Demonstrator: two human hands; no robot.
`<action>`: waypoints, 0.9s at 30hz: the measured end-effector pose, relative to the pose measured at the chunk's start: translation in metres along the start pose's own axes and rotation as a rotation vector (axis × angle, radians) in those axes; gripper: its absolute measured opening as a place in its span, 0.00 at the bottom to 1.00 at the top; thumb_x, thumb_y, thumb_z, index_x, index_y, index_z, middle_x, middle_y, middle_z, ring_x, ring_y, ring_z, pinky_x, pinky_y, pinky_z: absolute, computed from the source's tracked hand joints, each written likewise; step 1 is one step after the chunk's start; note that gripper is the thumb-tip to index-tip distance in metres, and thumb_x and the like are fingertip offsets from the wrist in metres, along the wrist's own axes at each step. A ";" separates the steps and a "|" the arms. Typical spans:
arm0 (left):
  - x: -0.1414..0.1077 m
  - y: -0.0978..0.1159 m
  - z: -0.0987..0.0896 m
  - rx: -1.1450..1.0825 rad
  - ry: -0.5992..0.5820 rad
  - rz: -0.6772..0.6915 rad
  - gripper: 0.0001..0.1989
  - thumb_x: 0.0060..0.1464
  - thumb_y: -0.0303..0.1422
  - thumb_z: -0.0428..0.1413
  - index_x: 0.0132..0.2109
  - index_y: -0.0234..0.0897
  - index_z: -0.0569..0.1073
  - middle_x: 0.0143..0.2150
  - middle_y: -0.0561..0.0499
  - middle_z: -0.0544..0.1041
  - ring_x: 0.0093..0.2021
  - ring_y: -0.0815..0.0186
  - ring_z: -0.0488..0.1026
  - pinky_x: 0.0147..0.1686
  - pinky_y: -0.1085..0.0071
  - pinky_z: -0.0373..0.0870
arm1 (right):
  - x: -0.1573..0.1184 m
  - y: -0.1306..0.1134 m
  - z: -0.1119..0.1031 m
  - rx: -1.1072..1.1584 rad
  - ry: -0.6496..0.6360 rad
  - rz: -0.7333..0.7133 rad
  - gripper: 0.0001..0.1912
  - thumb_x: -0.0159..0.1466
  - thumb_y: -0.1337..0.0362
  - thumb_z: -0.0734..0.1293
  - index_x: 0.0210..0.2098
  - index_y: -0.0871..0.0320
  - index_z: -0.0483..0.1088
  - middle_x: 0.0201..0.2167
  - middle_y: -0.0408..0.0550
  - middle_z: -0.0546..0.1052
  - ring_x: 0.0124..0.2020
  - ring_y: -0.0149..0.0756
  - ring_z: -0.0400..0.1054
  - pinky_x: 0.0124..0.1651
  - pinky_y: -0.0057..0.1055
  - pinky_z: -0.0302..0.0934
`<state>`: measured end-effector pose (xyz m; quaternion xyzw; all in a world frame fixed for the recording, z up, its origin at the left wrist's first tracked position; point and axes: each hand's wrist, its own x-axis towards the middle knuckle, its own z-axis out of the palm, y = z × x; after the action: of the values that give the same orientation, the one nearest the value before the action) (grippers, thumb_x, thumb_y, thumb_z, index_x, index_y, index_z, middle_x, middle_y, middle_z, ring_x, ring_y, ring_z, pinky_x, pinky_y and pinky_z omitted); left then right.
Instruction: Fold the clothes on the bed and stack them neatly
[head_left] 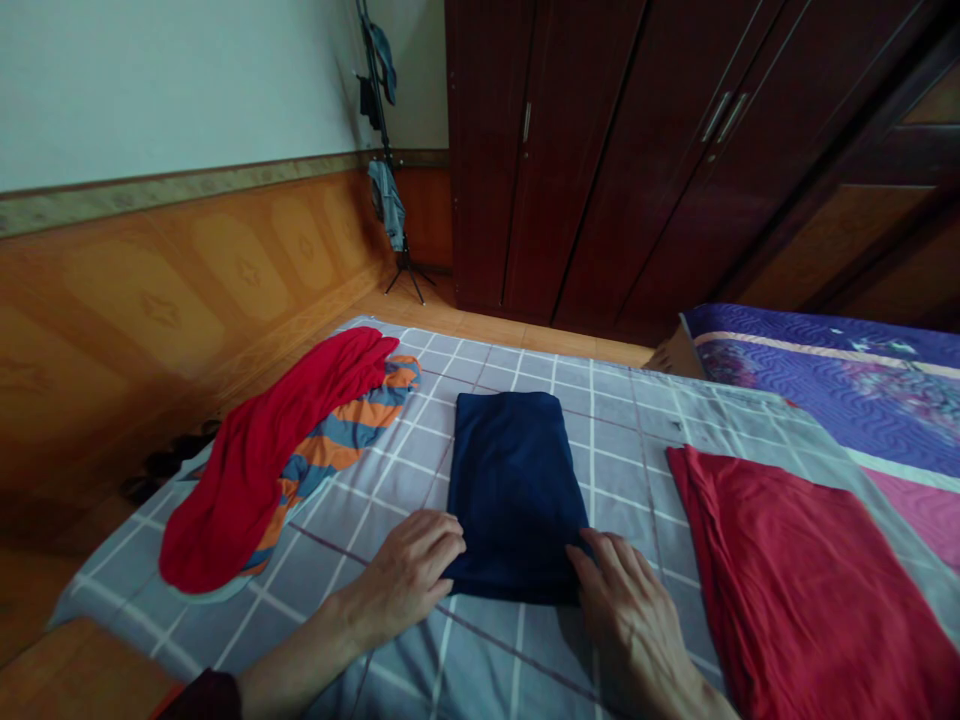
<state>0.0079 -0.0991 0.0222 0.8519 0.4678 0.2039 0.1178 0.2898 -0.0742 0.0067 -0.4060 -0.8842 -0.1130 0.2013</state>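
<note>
A dark navy folded garment [517, 490] lies flat in a neat rectangle on the grey checked bed sheet [420, 480]. At its lower left edge, my left hand [412, 562] has its fingers curled, pinching the fabric. My right hand [626, 600] grips the opposite edge near the lower right corner, thumb and fingers drawn together on the cloth. Which garment it is cannot be told from its folded shape.
To the left, a red garment [277, 450] lies over an orange and grey striped one [337, 440]. Red folded cloth [810, 590] is spread on the right. Beyond are a purple quilted mattress [825, 390], a dark wooden wardrobe [585, 150] and a coat stand [386, 130].
</note>
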 end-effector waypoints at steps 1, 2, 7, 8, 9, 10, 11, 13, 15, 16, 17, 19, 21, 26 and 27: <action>0.000 0.000 0.000 0.017 -0.011 0.006 0.18 0.45 0.17 0.54 0.43 0.38 0.67 0.45 0.49 0.73 0.49 0.61 0.69 0.52 0.63 0.67 | -0.003 0.004 -0.002 0.005 0.009 -0.012 0.17 0.59 0.78 0.57 0.43 0.63 0.70 0.41 0.57 0.72 0.42 0.46 0.64 0.41 0.40 0.64; 0.000 0.001 0.000 0.032 -0.019 0.011 0.19 0.45 0.17 0.54 0.44 0.38 0.68 0.45 0.48 0.73 0.49 0.60 0.69 0.51 0.63 0.67 | -0.006 0.007 -0.004 0.012 0.017 -0.019 0.16 0.60 0.78 0.57 0.43 0.63 0.69 0.39 0.56 0.72 0.40 0.44 0.64 0.40 0.39 0.63; -0.005 0.001 0.002 0.076 -0.019 0.068 0.24 0.46 0.17 0.54 0.51 0.38 0.67 0.51 0.45 0.71 0.52 0.58 0.68 0.52 0.61 0.68 | -0.016 0.013 -0.004 0.020 0.067 -0.020 0.14 0.63 0.75 0.56 0.44 0.61 0.67 0.35 0.52 0.70 0.36 0.39 0.64 0.36 0.34 0.62; -0.007 0.001 0.003 0.073 -0.007 0.084 0.24 0.46 0.17 0.53 0.51 0.38 0.67 0.50 0.45 0.72 0.52 0.58 0.68 0.52 0.61 0.68 | -0.018 0.013 -0.003 0.011 0.076 -0.007 0.13 0.63 0.74 0.56 0.44 0.61 0.67 0.34 0.52 0.70 0.35 0.39 0.64 0.35 0.34 0.62; -0.008 0.000 0.005 0.068 0.007 0.096 0.24 0.47 0.17 0.52 0.51 0.38 0.68 0.49 0.46 0.73 0.52 0.59 0.69 0.52 0.62 0.68 | -0.020 0.013 -0.001 0.005 0.080 0.009 0.13 0.64 0.73 0.56 0.45 0.61 0.67 0.34 0.52 0.70 0.35 0.39 0.64 0.35 0.34 0.62; -0.009 0.000 0.006 0.063 0.021 0.102 0.23 0.47 0.17 0.52 0.51 0.38 0.68 0.48 0.46 0.73 0.51 0.59 0.70 0.52 0.62 0.69 | -0.021 0.013 0.001 0.002 0.080 0.026 0.13 0.64 0.72 0.55 0.45 0.61 0.66 0.34 0.52 0.70 0.34 0.39 0.64 0.35 0.34 0.63; -0.010 0.001 0.007 0.060 0.033 0.102 0.22 0.48 0.18 0.51 0.51 0.38 0.68 0.47 0.46 0.74 0.51 0.59 0.70 0.52 0.62 0.69 | -0.022 0.012 0.003 0.003 0.076 0.039 0.13 0.64 0.71 0.55 0.46 0.62 0.66 0.34 0.52 0.70 0.34 0.39 0.64 0.34 0.33 0.63; -0.010 0.002 0.008 0.070 0.036 0.096 0.22 0.50 0.20 0.52 0.52 0.37 0.67 0.47 0.45 0.74 0.51 0.58 0.71 0.51 0.60 0.69 | -0.022 0.012 0.005 0.013 0.063 0.040 0.13 0.65 0.69 0.55 0.47 0.63 0.65 0.34 0.53 0.70 0.34 0.39 0.64 0.34 0.34 0.63; -0.009 0.006 0.007 0.107 0.018 0.093 0.22 0.51 0.25 0.54 0.55 0.36 0.65 0.49 0.43 0.74 0.52 0.56 0.70 0.51 0.59 0.70 | -0.020 0.013 0.005 0.016 0.048 0.021 0.14 0.65 0.69 0.56 0.48 0.63 0.65 0.33 0.52 0.71 0.33 0.39 0.65 0.34 0.34 0.62; -0.008 0.007 0.006 0.130 0.007 0.095 0.23 0.52 0.27 0.55 0.56 0.36 0.65 0.49 0.42 0.74 0.52 0.55 0.70 0.51 0.58 0.70 | -0.019 0.013 0.004 0.013 0.047 0.011 0.14 0.65 0.70 0.56 0.48 0.63 0.65 0.31 0.50 0.70 0.31 0.38 0.64 0.33 0.34 0.62; -0.008 0.009 0.005 0.154 -0.004 0.101 0.23 0.52 0.28 0.56 0.56 0.36 0.64 0.50 0.41 0.74 0.53 0.55 0.70 0.51 0.57 0.70 | -0.019 0.014 0.004 0.007 0.051 0.005 0.14 0.64 0.71 0.56 0.48 0.63 0.65 0.29 0.49 0.70 0.30 0.37 0.64 0.33 0.33 0.61; -0.008 0.011 0.003 0.192 -0.026 0.117 0.23 0.52 0.29 0.57 0.56 0.36 0.65 0.51 0.41 0.73 0.54 0.54 0.70 0.51 0.57 0.70 | -0.018 0.015 0.003 0.007 0.053 0.000 0.14 0.63 0.73 0.55 0.47 0.62 0.65 0.26 0.47 0.68 0.27 0.36 0.63 0.31 0.32 0.59; -0.009 0.011 0.003 0.227 -0.054 0.135 0.23 0.53 0.29 0.56 0.56 0.36 0.65 0.53 0.41 0.73 0.55 0.54 0.69 0.52 0.57 0.70 | -0.019 0.014 0.003 0.025 0.036 0.003 0.15 0.62 0.74 0.56 0.47 0.62 0.66 0.26 0.47 0.69 0.27 0.35 0.63 0.31 0.31 0.58; -0.009 0.003 0.008 0.331 -0.051 0.191 0.23 0.55 0.21 0.49 0.58 0.35 0.63 0.53 0.41 0.73 0.55 0.56 0.69 0.53 0.60 0.67 | -0.018 0.013 0.004 0.064 0.000 -0.008 0.20 0.60 0.77 0.55 0.49 0.63 0.65 0.26 0.46 0.69 0.27 0.35 0.64 0.31 0.30 0.59; -0.007 0.002 0.008 0.334 -0.043 0.202 0.22 0.56 0.20 0.48 0.57 0.34 0.64 0.52 0.41 0.73 0.54 0.57 0.70 0.52 0.61 0.68 | -0.017 0.014 0.003 0.069 -0.001 -0.005 0.20 0.59 0.77 0.55 0.49 0.62 0.65 0.25 0.46 0.69 0.27 0.35 0.64 0.30 0.30 0.59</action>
<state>0.0100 -0.1060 0.0144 0.9063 0.4048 0.1161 -0.0361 0.3090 -0.0753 -0.0032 -0.3965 -0.8888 -0.0826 0.2146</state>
